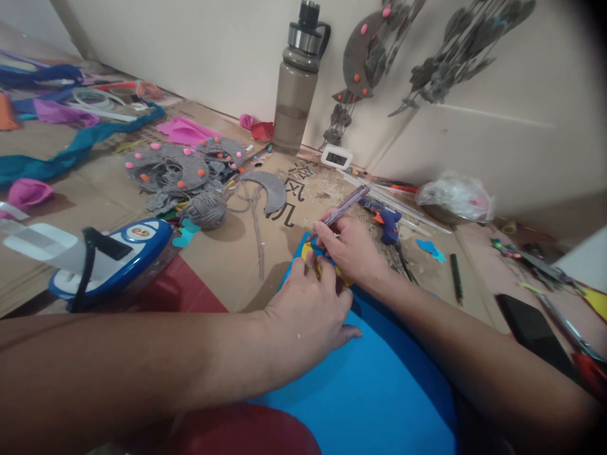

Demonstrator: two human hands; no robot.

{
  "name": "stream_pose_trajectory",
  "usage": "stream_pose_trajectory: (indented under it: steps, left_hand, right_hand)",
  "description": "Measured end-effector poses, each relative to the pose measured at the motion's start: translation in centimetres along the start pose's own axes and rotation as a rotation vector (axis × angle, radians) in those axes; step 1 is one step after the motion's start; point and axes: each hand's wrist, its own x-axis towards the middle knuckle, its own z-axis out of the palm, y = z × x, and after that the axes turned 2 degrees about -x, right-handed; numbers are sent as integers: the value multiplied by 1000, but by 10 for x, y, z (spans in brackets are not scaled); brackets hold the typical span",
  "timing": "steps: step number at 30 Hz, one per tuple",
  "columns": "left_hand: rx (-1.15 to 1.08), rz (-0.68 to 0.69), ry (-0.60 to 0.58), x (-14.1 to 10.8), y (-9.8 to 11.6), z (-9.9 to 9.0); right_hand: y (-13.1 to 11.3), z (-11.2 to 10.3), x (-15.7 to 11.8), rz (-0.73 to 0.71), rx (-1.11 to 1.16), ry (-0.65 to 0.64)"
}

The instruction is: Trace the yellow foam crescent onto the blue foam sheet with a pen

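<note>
A large blue sheet [379,379] lies in front of me. On its far corner rests a small yellow piece [307,248], mostly covered by my fingers. My left hand [315,300] lies over the piece and the sheet, fingers apart and pressing down, thumb out to the right. In my right hand [348,246] is a clear purplish pen [348,203], gripped between thumb and fingers and slanting up to the right. Its tip is down by the yellow piece, hidden behind my fingers.
A water bottle [296,88] stands against the wall by a small digital clock [337,157]. Right of my hands lie a blue glue gun [386,221], a dark marker [456,278] and a black phone [535,328]. Leftward are grey yarn [203,210], felt crescents [268,189] and a blue-white device [118,253].
</note>
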Motion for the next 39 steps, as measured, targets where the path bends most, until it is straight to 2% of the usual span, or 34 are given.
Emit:
stream_pose_trajectory:
  steps: [20, 39]
  left_hand:
    - [14, 10, 10, 0, 0, -1]
    - [21, 3, 27, 0, 0, 0]
  right_hand:
    - [0, 0, 2, -15, -44, 26]
    - [6, 1, 4, 1, -22, 102]
